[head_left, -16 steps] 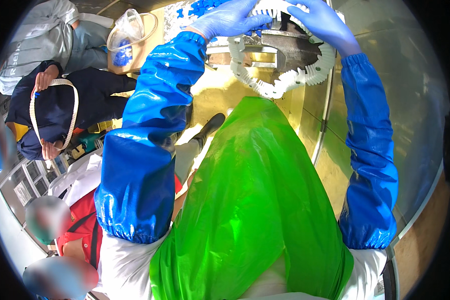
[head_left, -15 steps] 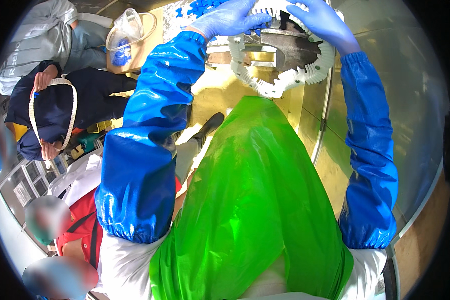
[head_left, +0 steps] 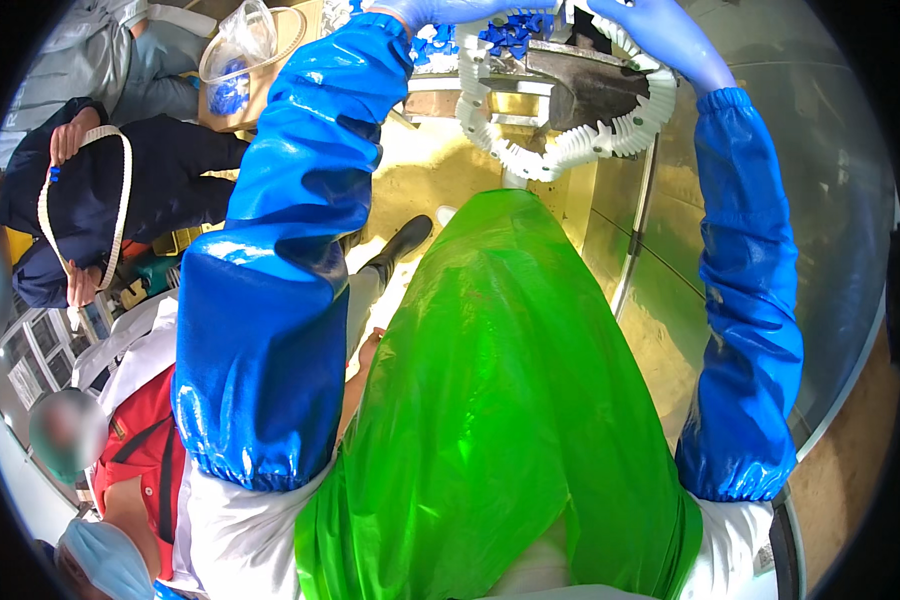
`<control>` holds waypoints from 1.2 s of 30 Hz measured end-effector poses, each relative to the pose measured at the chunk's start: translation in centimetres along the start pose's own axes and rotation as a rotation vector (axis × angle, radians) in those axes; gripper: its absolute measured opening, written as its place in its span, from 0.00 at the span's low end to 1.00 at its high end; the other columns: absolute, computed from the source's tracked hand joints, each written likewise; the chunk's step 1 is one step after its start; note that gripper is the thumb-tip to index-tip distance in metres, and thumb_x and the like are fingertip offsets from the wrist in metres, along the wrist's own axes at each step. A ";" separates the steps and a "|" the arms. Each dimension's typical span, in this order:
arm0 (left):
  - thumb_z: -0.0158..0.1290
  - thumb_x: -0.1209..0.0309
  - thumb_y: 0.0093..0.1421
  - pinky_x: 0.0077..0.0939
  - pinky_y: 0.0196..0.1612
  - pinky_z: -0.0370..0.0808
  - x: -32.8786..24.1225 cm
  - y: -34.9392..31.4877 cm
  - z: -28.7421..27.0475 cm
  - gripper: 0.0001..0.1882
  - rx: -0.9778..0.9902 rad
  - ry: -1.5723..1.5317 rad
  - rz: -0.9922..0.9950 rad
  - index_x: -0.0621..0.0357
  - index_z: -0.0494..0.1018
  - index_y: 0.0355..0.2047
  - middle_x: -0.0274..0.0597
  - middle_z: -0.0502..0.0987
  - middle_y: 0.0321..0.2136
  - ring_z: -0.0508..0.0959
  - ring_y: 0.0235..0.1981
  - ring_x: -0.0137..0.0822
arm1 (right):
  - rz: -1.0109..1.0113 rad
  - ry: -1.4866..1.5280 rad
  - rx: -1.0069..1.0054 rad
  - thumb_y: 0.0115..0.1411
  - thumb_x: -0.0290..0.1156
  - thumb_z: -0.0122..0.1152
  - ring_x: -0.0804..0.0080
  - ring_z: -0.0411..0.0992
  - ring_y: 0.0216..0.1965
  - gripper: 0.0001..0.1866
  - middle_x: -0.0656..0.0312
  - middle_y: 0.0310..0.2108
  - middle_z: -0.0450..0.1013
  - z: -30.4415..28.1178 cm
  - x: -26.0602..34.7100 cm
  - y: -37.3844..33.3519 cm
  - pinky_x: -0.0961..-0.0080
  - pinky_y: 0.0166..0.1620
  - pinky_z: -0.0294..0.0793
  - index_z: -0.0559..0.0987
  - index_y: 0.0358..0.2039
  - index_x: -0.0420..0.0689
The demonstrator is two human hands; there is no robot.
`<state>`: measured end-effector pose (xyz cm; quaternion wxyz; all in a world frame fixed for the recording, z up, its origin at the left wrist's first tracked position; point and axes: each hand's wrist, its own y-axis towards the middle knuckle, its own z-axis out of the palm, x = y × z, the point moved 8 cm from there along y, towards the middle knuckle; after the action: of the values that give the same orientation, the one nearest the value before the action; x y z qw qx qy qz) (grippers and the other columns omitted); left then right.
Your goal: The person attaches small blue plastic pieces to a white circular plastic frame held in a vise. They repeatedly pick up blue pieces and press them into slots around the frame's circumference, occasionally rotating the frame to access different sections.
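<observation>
A white segmented plastic chain (head_left: 530,163) hangs in a loop below my two blue-gloved hands. At the top edge, partly cut off, my left hand (head_left: 445,10) is closed on the upper left part of the chain. My right hand (head_left: 670,38) grips the chain farther right, its fingertips near the top edge and partly out of view. Small blue plastic pieces (head_left: 510,36) lie on the work surface behind the loop. A dark metal plate or tray (head_left: 595,95) shows through the loop.
To the left, a person in dark clothes (head_left: 135,185) holds a cream strip loop (head_left: 127,190). A clear plastic bag (head_left: 242,45) with blue pieces lies on a brown board. Other people stand close by my left arm. A metal panel (head_left: 770,130) rises on the right.
Both hands have moved up toward the top edge, the left now more cut off. The chain's loop hangs slightly higher. More of the blue pieces shows inside it.
</observation>
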<state>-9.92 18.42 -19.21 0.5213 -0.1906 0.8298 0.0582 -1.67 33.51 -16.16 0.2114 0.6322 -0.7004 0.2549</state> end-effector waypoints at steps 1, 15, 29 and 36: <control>0.59 0.60 0.67 0.33 0.62 0.71 -0.8 0.2 0.2 0.31 -0.018 0.026 -0.039 0.61 0.66 0.66 0.49 0.78 0.55 0.76 0.57 0.38 | 0.032 -0.016 0.007 0.67 0.35 0.59 0.65 0.80 0.41 0.14 0.53 0.37 0.83 -0.2 0.0 -0.1 0.67 0.48 0.78 0.84 0.43 0.38; 0.64 0.59 0.63 0.34 0.50 0.76 0.7 1.3 -0.1 0.25 -0.054 0.038 -0.029 0.60 0.69 0.53 0.45 0.80 0.41 0.78 0.44 0.34 | 0.174 0.610 0.239 0.68 0.30 0.57 0.77 0.77 0.40 0.11 0.66 0.39 0.82 0.7 -3.0 1.3 0.76 0.46 0.77 0.85 0.43 0.41; 0.60 0.58 0.65 0.43 0.56 0.75 -2.3 -0.1 -0.5 0.31 -0.123 0.392 0.099 0.59 0.66 0.63 0.60 0.79 0.50 0.80 0.53 0.54 | -0.194 -0.164 -0.165 0.69 0.41 0.54 0.47 0.76 0.44 0.15 0.48 0.39 0.77 0.0 1.4 -0.9 0.55 0.48 0.75 0.82 0.42 0.45; 0.59 0.57 0.65 0.44 0.59 0.73 -1.7 -0.2 0.6 0.34 -0.185 0.289 0.119 0.62 0.63 0.65 0.65 0.75 0.56 0.76 0.58 0.58 | -0.138 -0.266 -0.070 0.72 0.42 0.53 0.54 0.77 0.45 0.16 0.55 0.39 0.76 1.5 -0.4 0.1 0.60 0.49 0.74 0.77 0.48 0.43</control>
<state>-8.69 18.84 -17.94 0.3726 -0.1946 0.8970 0.1369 -1.68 32.88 -17.55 0.1556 0.6993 -0.6856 0.1295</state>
